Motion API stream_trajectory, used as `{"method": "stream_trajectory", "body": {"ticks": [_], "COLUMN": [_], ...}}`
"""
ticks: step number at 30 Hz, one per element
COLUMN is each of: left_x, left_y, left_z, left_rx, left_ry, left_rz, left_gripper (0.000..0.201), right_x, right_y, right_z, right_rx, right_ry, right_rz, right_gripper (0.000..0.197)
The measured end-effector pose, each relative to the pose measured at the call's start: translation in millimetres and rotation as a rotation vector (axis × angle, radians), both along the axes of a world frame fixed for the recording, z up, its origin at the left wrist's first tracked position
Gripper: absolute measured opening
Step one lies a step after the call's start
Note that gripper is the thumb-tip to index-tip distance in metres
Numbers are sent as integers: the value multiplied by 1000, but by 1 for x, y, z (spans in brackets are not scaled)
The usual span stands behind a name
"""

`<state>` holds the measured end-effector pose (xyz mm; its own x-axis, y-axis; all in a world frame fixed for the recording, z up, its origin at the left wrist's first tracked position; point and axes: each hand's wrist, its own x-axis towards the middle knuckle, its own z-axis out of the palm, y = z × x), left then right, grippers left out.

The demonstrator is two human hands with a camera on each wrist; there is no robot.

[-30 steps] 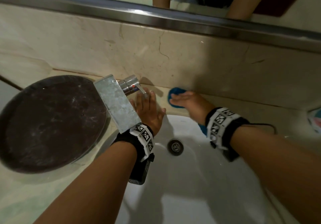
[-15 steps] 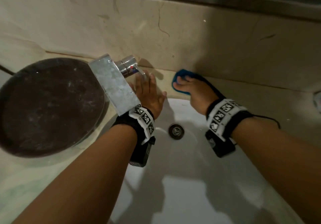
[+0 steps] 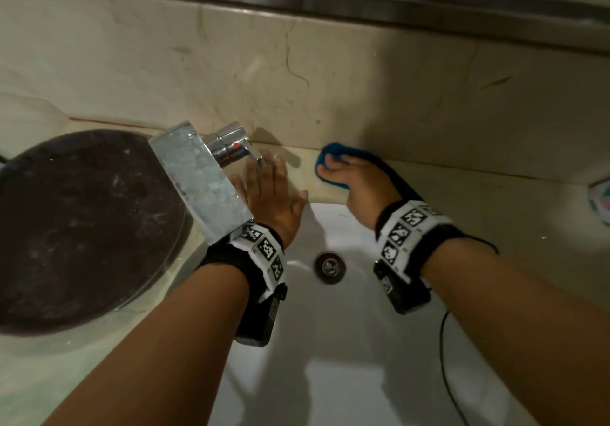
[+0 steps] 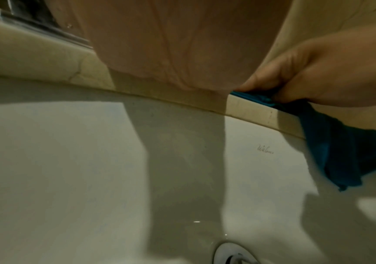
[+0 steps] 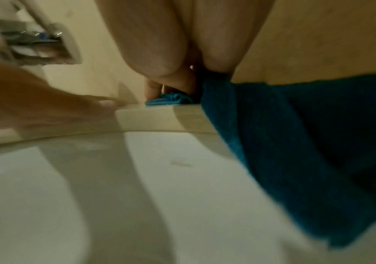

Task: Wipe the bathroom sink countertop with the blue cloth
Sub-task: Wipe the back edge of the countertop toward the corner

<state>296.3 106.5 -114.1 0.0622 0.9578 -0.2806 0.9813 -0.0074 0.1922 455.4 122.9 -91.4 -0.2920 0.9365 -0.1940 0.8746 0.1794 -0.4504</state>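
1. The right hand [image 3: 358, 191] curls its fingers over the bunched blue cloth [image 3: 333, 149], pressing it on the tabletop [image 3: 495, 201] strip behind the basin [image 3: 330, 343], upper middle of the head view.
2. The left hand [image 3: 272, 201] lies flat beside the faucet [image 3: 198, 181], holding nothing.
3. The wiping looks under way. The stretch at right likely remains, and the finished parts cannot be told.

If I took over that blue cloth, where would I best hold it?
Grip the bunched part of the blue cloth lying on the countertop, coming from above palm down, as the right hand does. The wall stands close behind, and its tail hangs limp over the rim into the basin, so that end likely gives little control.
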Motion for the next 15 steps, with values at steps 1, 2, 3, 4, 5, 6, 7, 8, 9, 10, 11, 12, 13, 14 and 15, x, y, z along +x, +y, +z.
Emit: {"method": "stream_trajectory", "body": {"ticks": [1,2,3,4,5,6,7,8,9,10,11,12,13,14,15], "left_x": [0,-1,0,0,-1,-1,0,0,0,1,2,2,2,2,2], "left_y": [0,1,0,0,0,1,1,1,-1,-3,-3,-3,-3,-2,-1], "left_z": [-2,-1,-1,0,1,2,2,1,-1,-1,-1,0,1,1,2], "left_rx": [1,0,-3,-10,-19,-25,-26,-18,6,23,34,34,20,0,-18], "left_ry": [1,4,5,-1,-12,-25,-23,-31,-50,-76,-94,-105,-102,-61,-42], "left_rz": [3,4,4,5,8,11,5,3,8,15,20,25,29,26,17], "left_gripper": [95,97,95,91,89,92,97,102,104,104,103,103,103,104,104], "right_x": [-6,-8,-5,1,11,23,34,41,43,39,32,21,8,-5,-18], "right_y": [0,0,0,0,-1,-3,-5,-7,-9,-10,-11,-10,-9,-8,-6], "right_z": [-1,-1,0,1,3,3,3,3,4,4,4,3,2,1,0], "right_rx": [0,-6,-16,-34,-54,-68,-64,-42,-21,-10,-4,3,14,29,39], "right_ry": [19,35,50,57,49,36,25,13,-10,-40,-54,-44,-12,29,61], "right_rz": [24,49,69,80,71,31,-33,-97,-141,-161,-160,-138,-96,-37,25], "right_gripper": [67,69,71,73,75,75,73,71,69,69,70,70,71,71,70]}}
